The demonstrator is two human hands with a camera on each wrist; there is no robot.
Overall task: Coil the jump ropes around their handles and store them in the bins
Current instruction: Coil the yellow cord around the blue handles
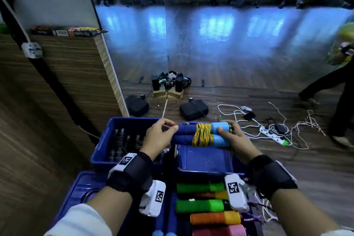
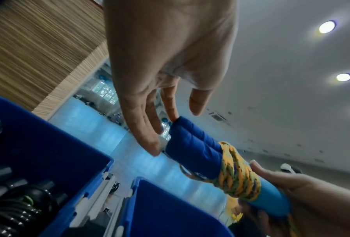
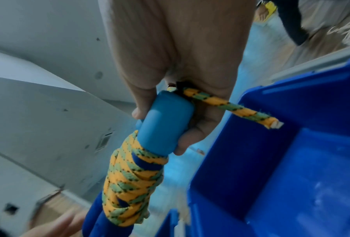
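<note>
Two blue bins stand side by side on the floor ahead of the person: the left bin (image 1: 99, 147) holds dark coiled ropes, while the right bin (image 1: 203, 161) shows a bare blue bottom. The jump rope bundle (image 1: 203, 134) is held in the air above the far rim of the right bin, its two handles lying parallel, dark blue at the left end and light blue at the right. The yellow-green cord (image 1: 202, 134) is wound tightly around the middle. The right hand (image 1: 236, 136) grips the light blue end, fingers and thumb curled around it; a short cord tail (image 3: 232, 108) projects from under the palm. The left hand (image 1: 157, 136) has relaxed, nearly straight fingers (image 2: 147, 128) touching the dark blue end. The bundle is probably light, with padded, non-slip handles; the cord is soft and may unwind. Take hold across both handles beside the coil.
</note>
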